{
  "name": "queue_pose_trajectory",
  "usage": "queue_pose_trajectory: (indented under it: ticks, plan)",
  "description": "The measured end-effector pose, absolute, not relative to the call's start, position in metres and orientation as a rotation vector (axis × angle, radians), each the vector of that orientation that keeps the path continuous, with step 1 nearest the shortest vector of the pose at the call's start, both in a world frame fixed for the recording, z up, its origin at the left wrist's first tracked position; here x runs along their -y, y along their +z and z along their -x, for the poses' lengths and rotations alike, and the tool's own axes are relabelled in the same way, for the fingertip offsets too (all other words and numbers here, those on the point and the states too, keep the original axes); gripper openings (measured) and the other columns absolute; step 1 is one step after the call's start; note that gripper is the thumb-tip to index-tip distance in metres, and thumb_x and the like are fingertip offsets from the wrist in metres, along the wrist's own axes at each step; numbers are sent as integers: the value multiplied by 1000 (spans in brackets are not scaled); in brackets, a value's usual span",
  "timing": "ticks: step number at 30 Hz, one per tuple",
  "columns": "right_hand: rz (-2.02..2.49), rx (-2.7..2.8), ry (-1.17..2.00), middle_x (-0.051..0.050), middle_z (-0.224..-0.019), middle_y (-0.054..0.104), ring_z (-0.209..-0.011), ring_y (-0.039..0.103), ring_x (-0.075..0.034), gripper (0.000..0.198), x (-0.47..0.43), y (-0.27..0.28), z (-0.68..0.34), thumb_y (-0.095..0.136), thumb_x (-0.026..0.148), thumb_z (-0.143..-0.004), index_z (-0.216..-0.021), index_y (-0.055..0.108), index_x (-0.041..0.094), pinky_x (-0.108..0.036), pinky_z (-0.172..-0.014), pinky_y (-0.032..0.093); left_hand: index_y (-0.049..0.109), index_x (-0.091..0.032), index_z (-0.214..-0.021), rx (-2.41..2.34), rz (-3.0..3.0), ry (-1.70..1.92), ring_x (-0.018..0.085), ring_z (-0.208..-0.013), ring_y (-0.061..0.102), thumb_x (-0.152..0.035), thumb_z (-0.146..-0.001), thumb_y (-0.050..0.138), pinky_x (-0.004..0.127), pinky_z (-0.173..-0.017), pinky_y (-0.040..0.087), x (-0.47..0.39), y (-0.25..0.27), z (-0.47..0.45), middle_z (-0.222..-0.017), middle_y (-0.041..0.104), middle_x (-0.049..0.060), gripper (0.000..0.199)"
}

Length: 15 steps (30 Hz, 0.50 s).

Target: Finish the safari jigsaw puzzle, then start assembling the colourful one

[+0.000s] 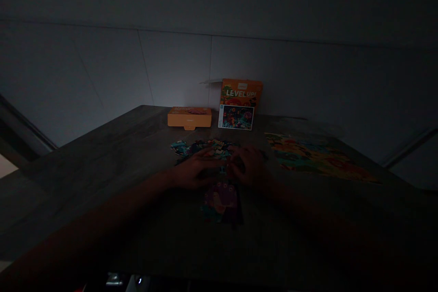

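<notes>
In the dim light, several loose jigsaw puzzle pieces lie in a heap on the table behind my hands. My left hand rests at the heap's near left side, its fingers stretched out towards the right. Opposite it, my right hand is curled, with thumb and fingertips closed on what looks like a small dark puzzle piece; its outline is hard to see. Just in front of both hands lies a joined puzzle section, purple with a pale bird-like figure. Shadow hides its lower edge.
On the grey table, an orange box lies flat at the back. Beside it an orange "LEVEL UP!" box stands upright, a picture card leaning on it. A colourful assembled puzzle lies at right. A wall rises behind.
</notes>
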State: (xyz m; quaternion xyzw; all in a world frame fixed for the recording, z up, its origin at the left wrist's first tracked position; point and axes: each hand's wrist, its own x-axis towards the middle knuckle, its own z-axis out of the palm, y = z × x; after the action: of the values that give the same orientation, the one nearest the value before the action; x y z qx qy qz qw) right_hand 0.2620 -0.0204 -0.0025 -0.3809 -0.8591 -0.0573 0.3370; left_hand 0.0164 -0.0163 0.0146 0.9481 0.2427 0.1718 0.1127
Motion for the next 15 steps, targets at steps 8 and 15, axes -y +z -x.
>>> queue_pose_trajectory:
  ticks: [8,15]
  plan:
    - [1105,2394,-136,-18,-116,62,-107,53,-32,64,27,2,-263,65,36,-73,-129,54,8,-48,-97,35,41,-29,-145,-558,-2772,372,25,-143,29,-29,-91,58,53,-121,4,16,15,-19,-147,45,4,57]
    - [1109,2447,-32,-15,-118,62,-109,52,-31,62,25,1,-265,62,25,-72,-131,52,9,-50,-99,34,42,-30,-144,-580,-2761,385,28,-146,18,-34,-92,57,59,-119,6,15,13,-18,-150,42,3,54]
